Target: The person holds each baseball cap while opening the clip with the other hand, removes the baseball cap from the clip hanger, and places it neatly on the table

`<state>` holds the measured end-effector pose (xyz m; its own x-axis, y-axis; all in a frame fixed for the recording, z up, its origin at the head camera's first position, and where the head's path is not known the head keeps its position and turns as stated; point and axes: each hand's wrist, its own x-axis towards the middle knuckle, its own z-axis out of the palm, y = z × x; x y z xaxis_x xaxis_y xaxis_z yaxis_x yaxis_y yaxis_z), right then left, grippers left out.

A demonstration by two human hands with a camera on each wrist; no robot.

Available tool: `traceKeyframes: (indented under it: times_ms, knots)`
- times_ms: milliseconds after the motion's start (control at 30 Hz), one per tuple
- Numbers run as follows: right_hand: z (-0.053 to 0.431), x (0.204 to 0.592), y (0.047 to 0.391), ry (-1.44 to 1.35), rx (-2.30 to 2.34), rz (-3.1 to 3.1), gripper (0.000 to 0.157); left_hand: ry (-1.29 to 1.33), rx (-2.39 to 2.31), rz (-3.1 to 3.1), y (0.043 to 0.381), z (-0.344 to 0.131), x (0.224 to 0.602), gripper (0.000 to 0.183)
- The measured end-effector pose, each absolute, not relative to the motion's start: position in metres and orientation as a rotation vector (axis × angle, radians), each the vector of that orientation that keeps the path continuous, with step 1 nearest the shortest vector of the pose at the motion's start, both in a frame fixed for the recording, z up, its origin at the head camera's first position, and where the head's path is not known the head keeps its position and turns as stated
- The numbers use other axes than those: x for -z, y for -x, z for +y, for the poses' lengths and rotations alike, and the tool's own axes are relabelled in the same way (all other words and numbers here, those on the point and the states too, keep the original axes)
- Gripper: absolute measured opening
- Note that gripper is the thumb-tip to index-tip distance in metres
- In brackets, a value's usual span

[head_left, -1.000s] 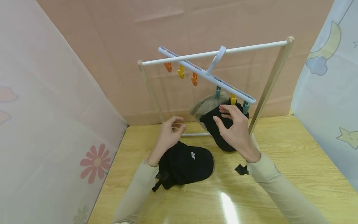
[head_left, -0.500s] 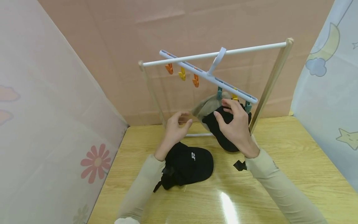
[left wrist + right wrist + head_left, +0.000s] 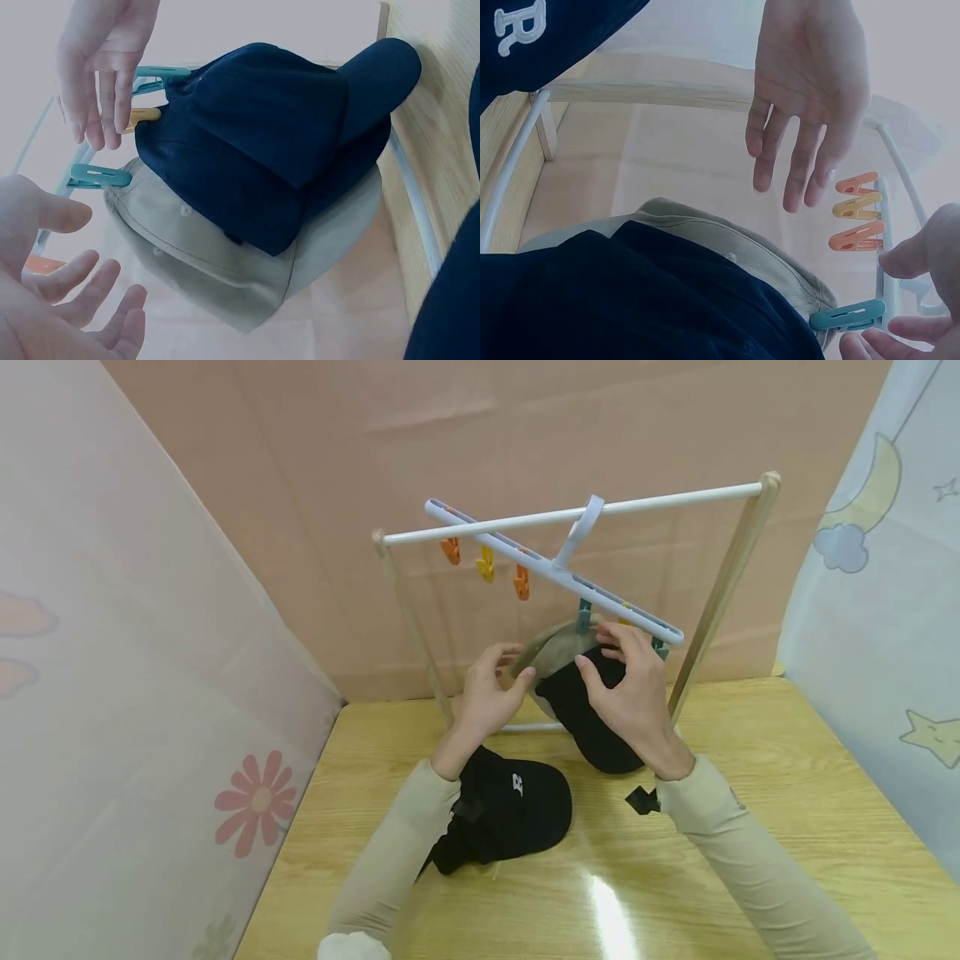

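Beige cap (image 3: 561,648); hanging black cap (image 3: 574,703): both clipped under the clip hanger (image 3: 573,581). Probably light, soft-crowned; you'd best grasp the stiffer brims (image 3: 382,71). Your left hand (image 3: 489,695), right hand (image 3: 632,700): fingers relaxed, gripping nothing.

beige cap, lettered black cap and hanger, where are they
Beige cap (image 3: 221,262), left wrist view, on the crown
Lettered black cap (image 3: 501,814), head view, on the crown
Hanger (image 3: 566,577), head view, middle of the bar

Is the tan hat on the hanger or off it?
On. A teal clip on the hanger grips the edge of the tan hat.
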<state>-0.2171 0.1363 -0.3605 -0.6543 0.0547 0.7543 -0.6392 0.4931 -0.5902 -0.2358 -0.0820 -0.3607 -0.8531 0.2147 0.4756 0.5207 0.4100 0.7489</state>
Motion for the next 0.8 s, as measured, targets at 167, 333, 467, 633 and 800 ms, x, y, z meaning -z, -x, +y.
traceKeyframes:
  times_ms: [167, 333, 467, 633, 800]
  knots:
    - [0.138, 0.359, 0.219, -0.474, -1.178, -2.011, 0.049, 0.644, 1.393, -2.359, 0.244, -0.073, 0.36, 0.04]
    - [0.14, 0.36, 0.221, -0.47, -1.178, -2.021, 0.05, 0.668, 1.306, -2.357, 0.253, -0.062, 0.358, 0.043]
    - [0.14, 0.361, 0.223, -0.458, -1.184, -2.019, 0.048, 0.709, 1.23, -2.367, 0.26, -0.054, 0.356, 0.047]
    - [0.133, 0.358, 0.226, -0.436, -1.243, -2.005, 0.049, 0.772, 1.159, -2.369, 0.27, -0.046, 0.354, 0.048]
    - [0.122, 0.354, 0.229, -0.403, -1.299, -1.993, 0.05, 0.758, 1.159, -2.391, 0.277, -0.04, 0.352, 0.043]
